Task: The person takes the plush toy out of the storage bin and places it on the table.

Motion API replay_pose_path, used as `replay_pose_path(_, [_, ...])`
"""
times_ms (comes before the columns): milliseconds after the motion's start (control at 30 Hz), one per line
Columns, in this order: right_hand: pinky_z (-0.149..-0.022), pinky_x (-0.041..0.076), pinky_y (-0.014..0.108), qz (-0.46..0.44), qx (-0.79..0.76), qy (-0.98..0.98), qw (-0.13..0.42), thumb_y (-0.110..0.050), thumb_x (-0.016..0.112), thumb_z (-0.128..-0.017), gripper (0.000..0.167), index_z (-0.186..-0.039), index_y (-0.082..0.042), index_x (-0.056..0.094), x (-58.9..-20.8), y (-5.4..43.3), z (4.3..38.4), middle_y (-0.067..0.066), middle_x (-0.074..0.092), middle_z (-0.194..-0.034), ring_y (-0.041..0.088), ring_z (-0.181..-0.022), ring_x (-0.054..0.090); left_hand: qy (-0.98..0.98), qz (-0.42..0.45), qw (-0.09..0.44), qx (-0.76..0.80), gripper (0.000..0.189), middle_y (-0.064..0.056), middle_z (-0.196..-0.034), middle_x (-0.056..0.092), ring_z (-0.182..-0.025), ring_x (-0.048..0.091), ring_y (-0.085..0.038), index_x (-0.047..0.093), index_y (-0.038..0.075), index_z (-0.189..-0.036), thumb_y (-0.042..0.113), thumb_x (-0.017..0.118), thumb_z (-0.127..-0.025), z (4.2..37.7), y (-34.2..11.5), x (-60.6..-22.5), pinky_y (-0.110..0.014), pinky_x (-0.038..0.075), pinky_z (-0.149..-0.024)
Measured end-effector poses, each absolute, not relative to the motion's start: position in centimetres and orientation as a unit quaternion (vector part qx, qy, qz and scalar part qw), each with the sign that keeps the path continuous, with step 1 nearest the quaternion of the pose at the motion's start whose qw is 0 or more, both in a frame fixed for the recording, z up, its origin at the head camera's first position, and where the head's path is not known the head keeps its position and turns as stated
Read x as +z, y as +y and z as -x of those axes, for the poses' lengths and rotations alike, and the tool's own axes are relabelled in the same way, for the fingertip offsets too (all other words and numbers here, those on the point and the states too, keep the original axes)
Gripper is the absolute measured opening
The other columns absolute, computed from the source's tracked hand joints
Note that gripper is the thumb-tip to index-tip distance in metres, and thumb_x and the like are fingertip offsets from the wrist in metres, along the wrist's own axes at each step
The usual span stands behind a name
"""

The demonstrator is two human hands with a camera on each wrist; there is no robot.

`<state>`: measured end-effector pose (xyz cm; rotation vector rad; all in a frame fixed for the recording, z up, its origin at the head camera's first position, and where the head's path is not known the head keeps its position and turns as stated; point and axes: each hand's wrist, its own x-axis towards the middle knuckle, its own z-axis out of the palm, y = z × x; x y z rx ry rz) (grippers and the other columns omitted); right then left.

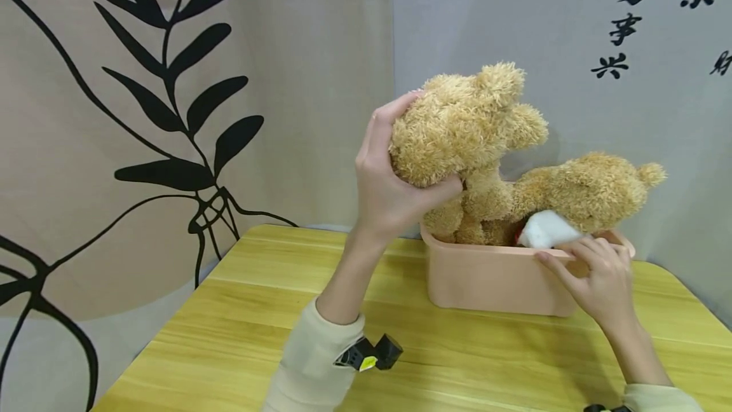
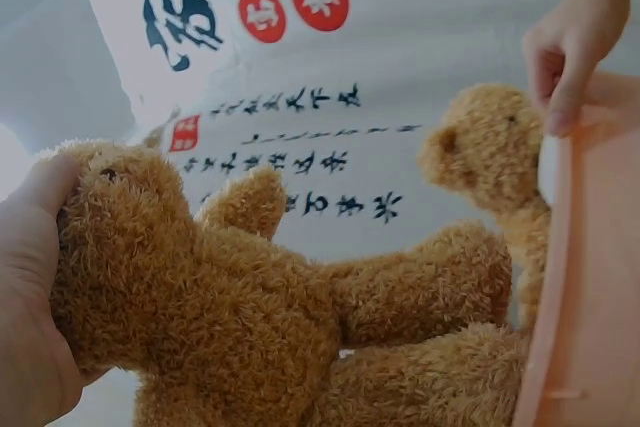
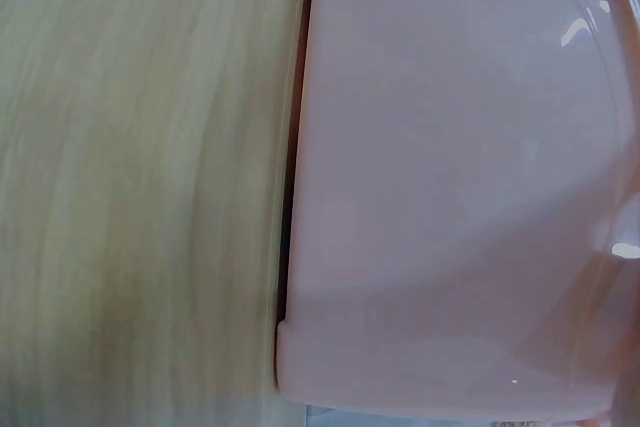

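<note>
My left hand [image 1: 394,170] grips a shaggy tan teddy bear [image 1: 452,126] by its head, thumb below and fingers over the back. The bear leans over the left end of a pink plastic bin [image 1: 497,281], its legs down inside the rim. In the left wrist view the bear's body [image 2: 240,317] stretches from that hand to the bin. My right hand [image 1: 600,272] holds the bin's front rim near the right corner. Beside its fingers a white fluffy thing [image 1: 546,231] with a bit of red shows. A second teddy bear [image 1: 595,189] sticks out at the bin's right end.
The bin stands on a wood-grain table [image 1: 229,336] close to its back edge. Behind hangs a cloth backdrop [image 1: 320,81] with black plant shapes and written characters. Each sleeve carries a small black camera [image 1: 372,355].
</note>
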<state>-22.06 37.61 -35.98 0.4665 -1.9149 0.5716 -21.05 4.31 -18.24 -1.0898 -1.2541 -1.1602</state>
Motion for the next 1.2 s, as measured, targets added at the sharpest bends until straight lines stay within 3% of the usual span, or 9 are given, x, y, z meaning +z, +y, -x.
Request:
replay_pose_path(733, [-0.094,0.028,0.039,-0.195,0.239,-0.797,0.519,-0.074,0.061,-0.084,0.068,-0.083,-0.008,0.076,-36.1,37.7,22.1,0.010,0.071,-0.081,0.030,-0.083,0.055,-0.529,0.386,0.584,-0.479,0.071,-0.020,-0.127,0.060,-0.121,0.055,-0.026,0.054,-0.006,-0.127,0.006,0.080,-0.062,21.7,-1.3,-17.7,-0.044,0.045,-0.107])
replay_pose_path(1200, [-0.087,0.027,0.036,-0.203,0.226,-0.803,0.513,-0.073,0.059,-0.086,0.071,-0.083,-0.004,0.075,-35.9,37.6,21.9,0.013,0.070,-0.080,0.024,-0.082,0.053,-0.653,0.297,0.523,-0.460,0.076,-0.015,-0.128,0.055,-0.119,0.050,-0.020,0.055,0.002,-0.133,0.006,0.080,-0.061,23.9,-5.1,-20.1,-0.039,0.043,-0.106])
